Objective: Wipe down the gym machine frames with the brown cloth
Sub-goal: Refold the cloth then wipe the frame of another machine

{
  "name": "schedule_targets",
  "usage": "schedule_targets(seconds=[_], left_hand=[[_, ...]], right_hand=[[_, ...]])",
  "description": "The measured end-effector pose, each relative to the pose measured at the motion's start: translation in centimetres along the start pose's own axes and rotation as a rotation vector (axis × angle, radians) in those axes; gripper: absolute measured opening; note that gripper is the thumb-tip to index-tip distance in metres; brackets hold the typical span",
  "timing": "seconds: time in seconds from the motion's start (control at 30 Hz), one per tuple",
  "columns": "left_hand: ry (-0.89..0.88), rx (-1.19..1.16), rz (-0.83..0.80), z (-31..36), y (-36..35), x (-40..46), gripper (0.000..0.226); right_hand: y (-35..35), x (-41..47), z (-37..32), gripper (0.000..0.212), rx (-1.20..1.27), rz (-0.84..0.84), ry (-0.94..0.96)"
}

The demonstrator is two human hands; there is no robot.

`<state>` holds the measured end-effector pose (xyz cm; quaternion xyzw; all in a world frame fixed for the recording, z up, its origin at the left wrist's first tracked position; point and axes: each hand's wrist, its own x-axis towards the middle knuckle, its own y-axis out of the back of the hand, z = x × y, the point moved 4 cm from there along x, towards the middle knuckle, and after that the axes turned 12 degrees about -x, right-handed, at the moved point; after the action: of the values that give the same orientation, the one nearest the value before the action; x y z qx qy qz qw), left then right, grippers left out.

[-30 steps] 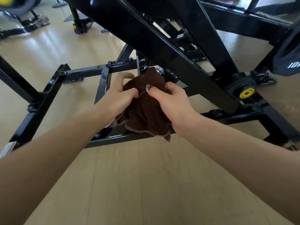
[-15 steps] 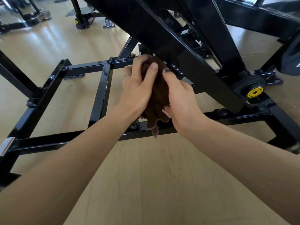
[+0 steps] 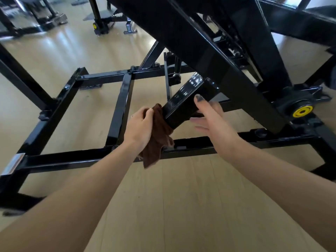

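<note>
My left hand (image 3: 141, 125) grips the bunched brown cloth (image 3: 156, 140) and holds it against the lower left side of a short black square bar (image 3: 183, 102) that juts out from the machine's big slanted beam (image 3: 209, 51). A loose end of the cloth hangs down below my hand. My right hand (image 3: 211, 119) is on the bar's right side, fingers spread and blurred, thumb up beside the bar; it holds nothing. The black floor frame (image 3: 120, 106) of the machine lies beyond both hands.
The frame's rails form open rectangles over a light wooden floor (image 3: 181, 206). A yellow pivot cap (image 3: 302, 111) sits low at the right. More black gym machines (image 3: 101, 19) stand at the back left. A silver end plate (image 3: 13, 163) marks the left rail.
My right hand has let go of the cloth and opened beside the bar. My left hand now holds the cloth alone and has brought it lower, against the short bar.
</note>
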<state>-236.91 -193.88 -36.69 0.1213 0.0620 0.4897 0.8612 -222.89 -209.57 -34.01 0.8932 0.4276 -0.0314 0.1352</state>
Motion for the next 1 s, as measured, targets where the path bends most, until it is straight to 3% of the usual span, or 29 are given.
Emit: schedule_targets(seconds=[0.1, 0.2, 0.37, 0.47, 0.57, 0.63, 0.7, 0.77, 0.9, 1.0], left_hand=[[-0.174, -0.007, -0.032, 4.8, -2.5, 0.3, 0.027], [-0.344, 0.050, -0.027, 9.0, -5.2, 0.3, 0.025], [-0.369, -0.049, -0.065, 7.1, -4.5, 0.4, 0.029], [-0.268, -0.055, -0.029, 3.2, -2.4, 1.0, 0.031], [-0.028, -0.007, 0.044, -3.0, 1.3, 0.7, 0.035], [0.131, 0.011, 0.068, -6.2, 3.2, 0.3, 0.035], [0.184, 0.057, 0.071, -6.8, 3.5, 0.3, 0.035], [0.121, 0.065, 0.045, -4.3, 2.1, 0.6, 0.035], [-0.189, 0.013, -0.021, 4.2, -2.9, 1.2, 0.032], [-0.305, 0.014, -0.032, 6.5, -4.2, 1.4, 0.030]], right_hand=[[-0.3, 0.8, -1.8, 0.080, 0.233, -0.014, 0.042], [-0.5, 1.2, -2.6, 0.090, 0.366, -0.019, -0.043], [-0.2, 1.8, -2.0, 0.089, 0.289, 0.046, -0.009], [-0.2, 1.9, -1.9, 0.071, 0.257, 0.079, 0.021], [-0.5, 2.3, -1.8, 0.042, 0.233, 0.108, 0.035], [-0.6, 2.6, -1.8, 0.033, 0.214, 0.143, 0.040], [-0.7, 2.8, -1.8, 0.029, 0.219, 0.164, 0.037], [-0.8, 2.9, -1.7, 0.027, 0.226, 0.173, 0.046], [-0.8, 3.0, -2.0, 0.027, 0.215, 0.216, 0.082], [-0.9, 3.1, -1.6, 0.029, 0.239, 0.180, 0.067]])
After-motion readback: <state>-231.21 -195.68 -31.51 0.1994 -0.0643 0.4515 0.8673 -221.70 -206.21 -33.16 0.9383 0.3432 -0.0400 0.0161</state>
